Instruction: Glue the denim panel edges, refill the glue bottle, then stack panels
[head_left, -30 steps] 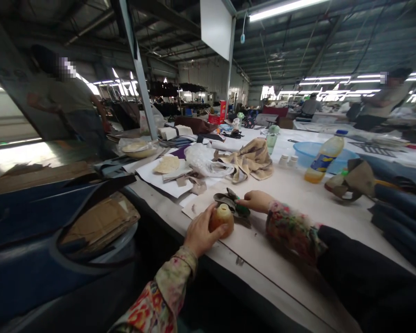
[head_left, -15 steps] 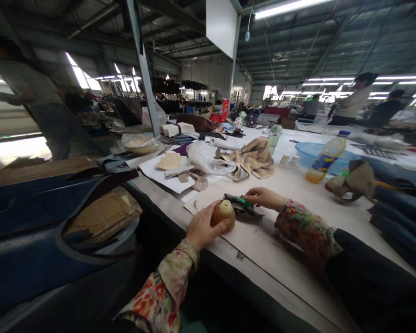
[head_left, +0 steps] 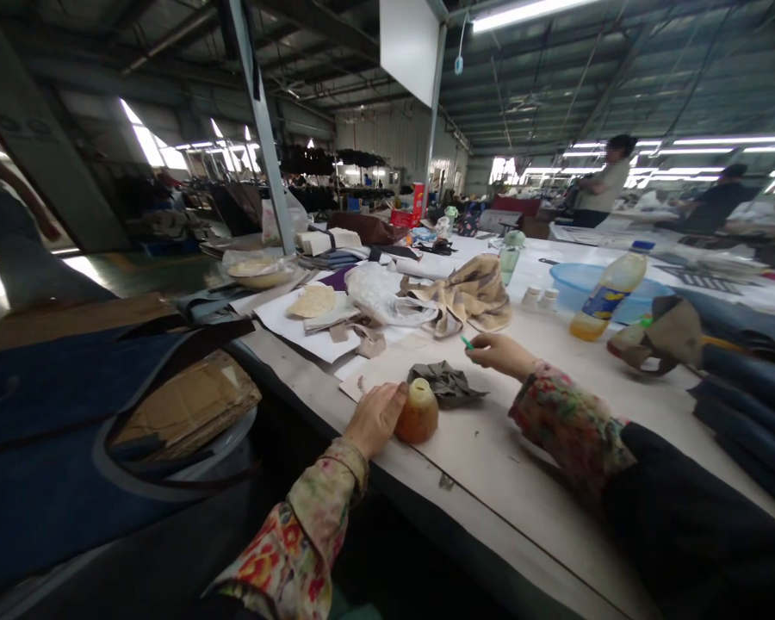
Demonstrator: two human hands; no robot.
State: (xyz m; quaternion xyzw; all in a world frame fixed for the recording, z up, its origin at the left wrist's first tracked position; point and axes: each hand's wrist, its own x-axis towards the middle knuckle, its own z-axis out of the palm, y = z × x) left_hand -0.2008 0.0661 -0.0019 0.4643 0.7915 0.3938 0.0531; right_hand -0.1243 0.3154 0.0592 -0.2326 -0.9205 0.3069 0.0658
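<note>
- The amber pot [head_left: 417, 422], squat and open-necked, stands upright near the front edge of the pale surface [head_left: 536, 439], much where it stood half a second ago.
- The left hand [head_left: 375, 419] curves against the amber pot's left side; its thumb, which crossed the front before, no longer shows there, so I cannot tell whether it grips.
- The right hand [head_left: 500, 355], beyond and right of the amber pot, pinches a green stick [head_left: 468, 343]; earlier the stick was over the dark cloth, now it is clear of it.
- The dark cloth [head_left: 449, 381] lies crumpled just behind and right of the amber pot.
- Farther behind the amber pot lie a tan cloth [head_left: 481, 297] and a plastic bag [head_left: 375, 293].
- Well left of the amber pot, a co-worker [head_left: 6, 241] now shows only at the view's edge.
</note>
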